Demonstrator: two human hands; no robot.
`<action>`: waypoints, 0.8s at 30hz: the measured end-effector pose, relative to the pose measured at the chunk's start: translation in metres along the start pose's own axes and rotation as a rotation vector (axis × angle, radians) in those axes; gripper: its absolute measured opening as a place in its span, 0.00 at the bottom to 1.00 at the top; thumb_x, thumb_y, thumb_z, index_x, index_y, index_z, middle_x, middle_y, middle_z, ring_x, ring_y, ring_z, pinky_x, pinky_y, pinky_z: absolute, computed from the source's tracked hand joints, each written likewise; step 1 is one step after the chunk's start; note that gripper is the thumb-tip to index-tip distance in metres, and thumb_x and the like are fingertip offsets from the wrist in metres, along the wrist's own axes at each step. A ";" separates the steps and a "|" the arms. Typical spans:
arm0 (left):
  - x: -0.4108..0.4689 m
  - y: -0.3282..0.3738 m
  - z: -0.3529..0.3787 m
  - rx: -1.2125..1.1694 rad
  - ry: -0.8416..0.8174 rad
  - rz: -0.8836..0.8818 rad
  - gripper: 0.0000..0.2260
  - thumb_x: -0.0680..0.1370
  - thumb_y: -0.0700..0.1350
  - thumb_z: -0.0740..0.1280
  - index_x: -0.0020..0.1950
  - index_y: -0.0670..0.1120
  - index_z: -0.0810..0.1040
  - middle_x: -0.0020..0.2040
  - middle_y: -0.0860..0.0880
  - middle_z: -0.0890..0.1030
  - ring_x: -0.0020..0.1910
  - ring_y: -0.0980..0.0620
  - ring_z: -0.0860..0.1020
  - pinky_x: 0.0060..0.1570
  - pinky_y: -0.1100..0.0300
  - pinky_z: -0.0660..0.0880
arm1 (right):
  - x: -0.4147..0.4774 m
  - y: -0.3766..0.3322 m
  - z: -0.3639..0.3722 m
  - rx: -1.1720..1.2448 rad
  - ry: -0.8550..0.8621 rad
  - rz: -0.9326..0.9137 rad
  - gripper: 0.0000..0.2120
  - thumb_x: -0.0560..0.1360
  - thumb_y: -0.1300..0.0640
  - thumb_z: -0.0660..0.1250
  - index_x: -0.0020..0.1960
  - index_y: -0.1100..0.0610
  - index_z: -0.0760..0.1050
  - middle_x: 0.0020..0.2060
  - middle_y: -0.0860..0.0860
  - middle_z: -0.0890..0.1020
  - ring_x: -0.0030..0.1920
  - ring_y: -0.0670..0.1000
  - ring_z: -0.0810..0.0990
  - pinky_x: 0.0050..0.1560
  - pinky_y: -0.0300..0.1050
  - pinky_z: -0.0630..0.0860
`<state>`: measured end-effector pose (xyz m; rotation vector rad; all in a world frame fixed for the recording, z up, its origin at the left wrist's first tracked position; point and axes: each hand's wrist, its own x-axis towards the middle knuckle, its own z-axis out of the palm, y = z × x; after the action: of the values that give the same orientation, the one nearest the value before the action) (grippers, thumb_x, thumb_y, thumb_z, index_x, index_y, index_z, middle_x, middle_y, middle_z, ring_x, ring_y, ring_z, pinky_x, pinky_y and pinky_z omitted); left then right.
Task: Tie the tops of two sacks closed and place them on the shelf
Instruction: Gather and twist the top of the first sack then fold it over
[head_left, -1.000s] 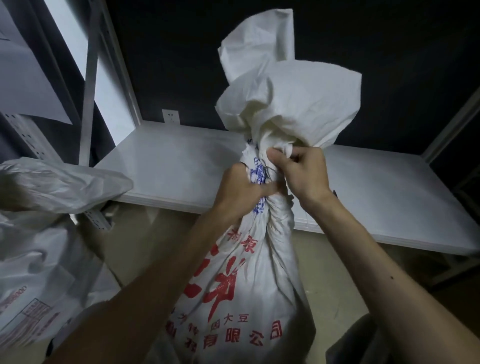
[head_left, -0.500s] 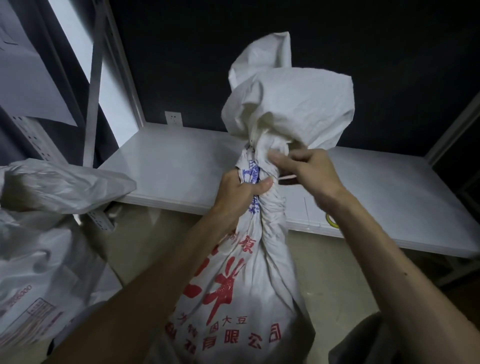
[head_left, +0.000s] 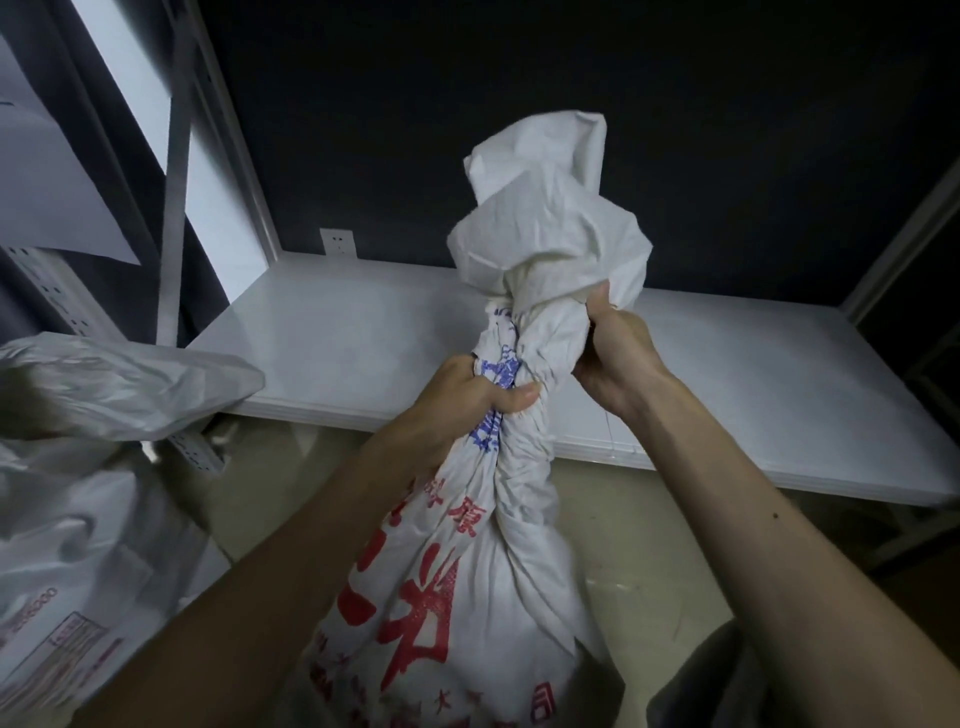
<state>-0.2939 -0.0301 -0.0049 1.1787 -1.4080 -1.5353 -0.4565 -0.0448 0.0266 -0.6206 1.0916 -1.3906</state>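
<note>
Sack (head_left: 467, 571) stands upright just in front of the shelf (head_left: 322, 343), its neck twisted into a tight rope. The left hand (head_left: 462, 395) grips the twist low, fingers curled round it. The right hand (head_left: 610, 358) clamps the neck just under the flared top. To tie well, the lower grip should likely hold the twist firm while the right cinches the binding snugly. A second sack (head_left: 78, 519) lies at the left.

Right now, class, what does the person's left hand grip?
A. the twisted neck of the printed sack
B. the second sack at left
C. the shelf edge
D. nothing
A: the left hand curls its fingers round the twisted neck of the printed sack, below the right hand.
</note>
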 end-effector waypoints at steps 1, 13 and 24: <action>-0.001 0.000 -0.001 0.001 -0.018 -0.021 0.08 0.72 0.34 0.74 0.49 0.43 0.83 0.46 0.51 0.86 0.47 0.52 0.84 0.49 0.61 0.80 | 0.005 0.003 0.000 -0.015 0.048 -0.006 0.18 0.84 0.50 0.54 0.57 0.64 0.75 0.51 0.58 0.84 0.51 0.55 0.83 0.53 0.50 0.80; -0.006 0.004 -0.015 -0.003 -0.142 -0.223 0.06 0.73 0.32 0.72 0.47 0.41 0.84 0.41 0.48 0.87 0.40 0.51 0.85 0.40 0.61 0.80 | 0.026 0.022 -0.016 0.057 0.179 0.040 0.14 0.79 0.65 0.59 0.62 0.66 0.75 0.60 0.62 0.80 0.62 0.60 0.78 0.61 0.55 0.77; 0.004 -0.003 -0.022 0.230 0.113 -0.146 0.12 0.71 0.37 0.76 0.53 0.37 0.82 0.51 0.45 0.85 0.51 0.45 0.83 0.60 0.49 0.77 | 0.007 0.014 -0.006 -0.157 0.248 -0.014 0.17 0.79 0.51 0.62 0.63 0.59 0.69 0.60 0.58 0.75 0.58 0.58 0.78 0.58 0.53 0.78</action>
<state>-0.2739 -0.0402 -0.0077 1.5121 -1.4788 -1.4059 -0.4568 -0.0476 0.0105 -0.5789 1.4061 -1.4295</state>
